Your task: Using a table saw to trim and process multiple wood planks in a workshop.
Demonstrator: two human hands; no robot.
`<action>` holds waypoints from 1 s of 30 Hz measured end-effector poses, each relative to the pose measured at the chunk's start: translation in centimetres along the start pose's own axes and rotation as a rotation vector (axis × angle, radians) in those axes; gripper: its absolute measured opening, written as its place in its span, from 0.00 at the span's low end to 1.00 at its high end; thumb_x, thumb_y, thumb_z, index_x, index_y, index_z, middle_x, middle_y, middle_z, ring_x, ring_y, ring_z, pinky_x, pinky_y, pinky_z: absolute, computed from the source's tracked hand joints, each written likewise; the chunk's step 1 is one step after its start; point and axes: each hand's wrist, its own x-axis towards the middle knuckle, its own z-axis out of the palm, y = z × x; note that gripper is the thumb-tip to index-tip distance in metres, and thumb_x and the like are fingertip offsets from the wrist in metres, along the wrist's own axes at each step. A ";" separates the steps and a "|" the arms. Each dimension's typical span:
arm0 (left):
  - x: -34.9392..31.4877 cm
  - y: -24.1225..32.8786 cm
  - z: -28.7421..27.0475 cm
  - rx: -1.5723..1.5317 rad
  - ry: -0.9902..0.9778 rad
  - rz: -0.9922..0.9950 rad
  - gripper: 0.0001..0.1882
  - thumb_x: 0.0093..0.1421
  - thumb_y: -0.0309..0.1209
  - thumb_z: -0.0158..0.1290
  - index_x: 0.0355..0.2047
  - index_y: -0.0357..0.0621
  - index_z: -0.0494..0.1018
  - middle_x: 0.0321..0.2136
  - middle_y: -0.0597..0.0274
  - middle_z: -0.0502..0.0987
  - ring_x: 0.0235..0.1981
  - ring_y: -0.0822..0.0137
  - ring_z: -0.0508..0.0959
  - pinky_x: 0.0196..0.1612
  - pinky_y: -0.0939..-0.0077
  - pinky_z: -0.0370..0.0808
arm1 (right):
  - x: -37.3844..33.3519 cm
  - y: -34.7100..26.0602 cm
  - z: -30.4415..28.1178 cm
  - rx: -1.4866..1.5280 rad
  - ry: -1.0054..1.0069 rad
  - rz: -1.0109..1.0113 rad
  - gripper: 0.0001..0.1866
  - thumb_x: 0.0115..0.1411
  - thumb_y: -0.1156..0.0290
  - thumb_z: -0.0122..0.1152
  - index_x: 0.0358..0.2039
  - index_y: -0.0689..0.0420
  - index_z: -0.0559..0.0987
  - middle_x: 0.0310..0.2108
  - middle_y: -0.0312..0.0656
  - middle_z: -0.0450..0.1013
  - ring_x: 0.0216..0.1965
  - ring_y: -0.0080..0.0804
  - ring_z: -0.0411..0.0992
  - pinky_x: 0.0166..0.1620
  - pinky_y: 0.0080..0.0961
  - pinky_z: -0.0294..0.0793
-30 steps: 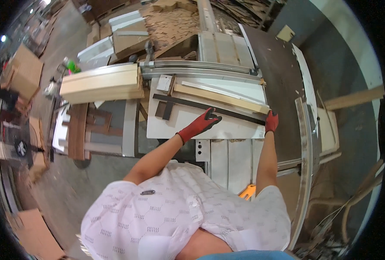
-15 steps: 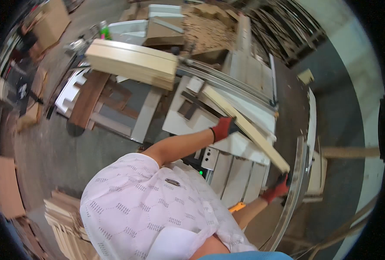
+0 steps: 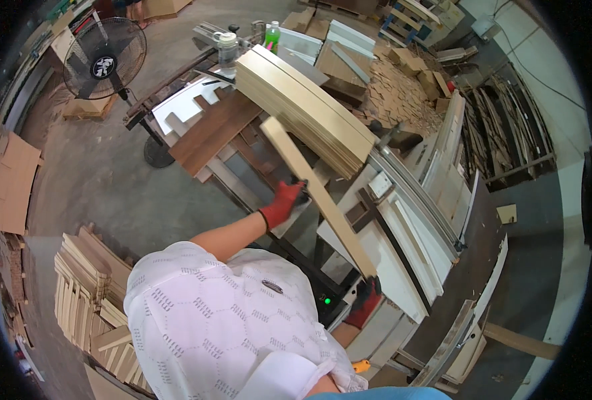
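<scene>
A long pale wooden board [image 3: 321, 198] slants across the space before me, held up at both ends. My left hand [image 3: 287, 202], in a red and black work glove, is closed on its near-left edge, about midway along. At the board's lower right end, my right hand [image 3: 365, 301], gloved alike, grips the tip; part of its fingers is hidden. Below the board is a white panel [image 3: 403, 303] on the saw table, with a dark L-shaped piece [image 3: 364, 212] at its side. Beyond the board lies a neat stack of similar pale boards [image 3: 303, 110].
Brown and grey planks [image 3: 216, 131] rest on a stand at left. A floor fan [image 3: 105, 67] stands farther left. Cut wooden pieces [image 3: 86, 287] are piled at lower left. Metal rails [image 3: 416, 200] run along the table's far side, with wood scraps [image 3: 403, 90] beyond.
The board has moved left with both hands, off the white panel and toward the stack. My view has turned left, bringing the fan and the pile of cut pieces further in.
</scene>
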 end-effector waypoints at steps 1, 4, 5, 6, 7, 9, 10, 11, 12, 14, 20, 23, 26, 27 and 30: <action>0.8 2.0 -1.2 -0.037 -0.011 0.028 0.13 0.58 0.32 0.58 0.40 0.40 0.72 0.31 0.63 0.76 0.28 0.68 0.77 0.31 0.70 0.77 | 1.0 1.5 1.4 -0.065 -0.105 -0.036 0.17 0.61 0.68 0.57 0.48 0.61 0.75 0.35 0.38 0.74 0.28 0.23 0.71 0.30 0.21 0.70; 4.4 5.9 -6.6 0.073 0.239 0.268 0.11 0.56 0.32 0.58 0.37 0.41 0.73 0.27 0.62 0.76 0.28 0.66 0.77 0.29 0.70 0.75 | 2.3 0.3 11.9 0.107 0.001 0.171 0.18 0.59 0.69 0.61 0.48 0.62 0.77 0.35 0.40 0.77 0.28 0.25 0.74 0.28 0.22 0.72; 5.9 6.8 -7.2 0.063 0.342 0.348 0.11 0.56 0.32 0.58 0.37 0.41 0.74 0.26 0.61 0.76 0.28 0.66 0.77 0.29 0.69 0.74 | 2.9 0.3 14.1 0.106 -0.046 0.151 0.17 0.59 0.68 0.61 0.48 0.61 0.77 0.34 0.40 0.78 0.28 0.25 0.75 0.27 0.22 0.72; 7.7 7.7 -8.3 0.062 0.348 0.348 0.11 0.56 0.32 0.58 0.37 0.41 0.74 0.26 0.61 0.76 0.28 0.66 0.77 0.29 0.69 0.74 | 3.5 -0.8 16.6 0.010 -0.090 0.129 0.16 0.59 0.68 0.61 0.47 0.61 0.78 0.33 0.39 0.78 0.27 0.24 0.74 0.26 0.22 0.71; 9.9 8.3 -9.5 0.074 0.338 0.257 0.12 0.56 0.33 0.58 0.37 0.40 0.74 0.26 0.60 0.76 0.29 0.65 0.77 0.30 0.68 0.74 | 3.9 -1.7 18.7 -0.085 -0.126 0.107 0.16 0.59 0.68 0.62 0.46 0.61 0.78 0.32 0.39 0.78 0.26 0.24 0.74 0.25 0.22 0.71; 14.2 8.6 -11.2 0.080 0.329 0.166 0.13 0.55 0.33 0.58 0.38 0.39 0.74 0.27 0.58 0.77 0.30 0.64 0.77 0.31 0.66 0.73 | 6.4 -0.6 21.9 -0.041 -0.118 0.104 0.14 0.59 0.71 0.61 0.44 0.62 0.79 0.30 0.39 0.78 0.24 0.23 0.72 0.26 0.21 0.70; 16.6 8.2 -11.7 0.205 0.429 0.220 0.18 0.54 0.33 0.59 0.41 0.37 0.70 0.32 0.53 0.77 0.34 0.58 0.77 0.36 0.63 0.74 | 7.8 0.0 23.3 0.012 -0.140 0.069 0.13 0.58 0.72 0.61 0.43 0.63 0.80 0.30 0.39 0.78 0.23 0.23 0.72 0.27 0.20 0.70; 18.6 7.9 -11.9 0.332 0.526 0.270 0.23 0.53 0.34 0.59 0.44 0.34 0.66 0.37 0.48 0.77 0.38 0.53 0.77 0.42 0.61 0.74 | 9.5 0.9 24.3 0.065 -0.159 0.034 0.13 0.58 0.73 0.61 0.42 0.64 0.80 0.30 0.39 0.78 0.23 0.23 0.72 0.28 0.19 0.70; 20.3 7.6 -11.8 0.302 0.512 0.194 0.27 0.52 0.35 0.60 0.47 0.33 0.63 0.39 0.44 0.76 0.42 0.47 0.76 0.45 0.58 0.72 | 11.0 1.6 24.9 0.060 -0.151 0.029 0.13 0.58 0.73 0.61 0.42 0.64 0.80 0.30 0.39 0.78 0.23 0.23 0.72 0.28 0.19 0.70; 21.5 6.3 -8.9 0.392 0.514 0.184 0.25 0.52 0.36 0.59 0.45 0.34 0.67 0.41 0.47 0.76 0.40 0.54 0.76 0.43 0.59 0.72 | 12.9 3.0 24.3 -0.050 -0.089 0.023 0.12 0.57 0.74 0.61 0.40 0.66 0.80 0.30 0.40 0.78 0.25 0.26 0.73 0.30 0.22 0.71; 29.7 -1.7 -11.1 0.128 0.321 0.178 0.23 0.62 0.41 0.41 0.54 0.43 0.66 0.47 0.53 0.75 0.43 0.60 0.74 0.47 0.68 0.70 | 13.6 3.0 28.5 -0.547 0.042 -0.137 0.12 0.59 0.71 0.58 0.38 0.68 0.80 0.31 0.44 0.79 0.29 0.30 0.75 0.32 0.30 0.71; 32.9 -2.2 -13.2 0.068 -0.100 0.507 0.24 0.61 0.42 0.40 0.54 0.44 0.64 0.48 0.56 0.71 0.44 0.63 0.71 0.47 0.71 0.69 | 13.6 1.8 30.5 -0.326 -0.086 -0.161 0.17 0.58 0.67 0.59 0.42 0.68 0.76 0.32 0.49 0.78 0.32 0.41 0.75 0.37 0.36 0.71; 28.2 0.3 -8.1 1.015 -0.169 1.125 0.21 0.54 0.38 0.55 0.47 0.43 0.68 0.39 0.63 0.69 0.40 0.65 0.69 0.46 0.70 0.68 | 12.2 3.1 26.6 -0.468 0.102 -0.213 0.19 0.58 0.66 0.59 0.46 0.66 0.75 0.37 0.50 0.77 0.37 0.44 0.74 0.42 0.36 0.71; 30.2 1.9 -9.5 0.449 -0.109 0.762 0.23 0.52 0.35 0.56 0.49 0.43 0.67 0.42 0.61 0.70 0.42 0.63 0.70 0.48 0.69 0.68 | 11.6 2.1 28.3 -0.456 0.070 -0.229 0.19 0.58 0.66 0.59 0.46 0.66 0.75 0.37 0.50 0.77 0.37 0.44 0.74 0.42 0.36 0.71; 28.1 3.2 -7.3 0.151 -0.296 0.165 0.32 0.48 0.24 0.57 0.56 0.43 0.64 0.50 0.57 0.71 0.49 0.62 0.71 0.53 0.66 0.69 | 9.9 3.7 28.0 -0.443 0.213 -0.376 0.20 0.60 0.64 0.57 0.48 0.64 0.73 0.41 0.52 0.75 0.41 0.45 0.73 0.48 0.36 0.70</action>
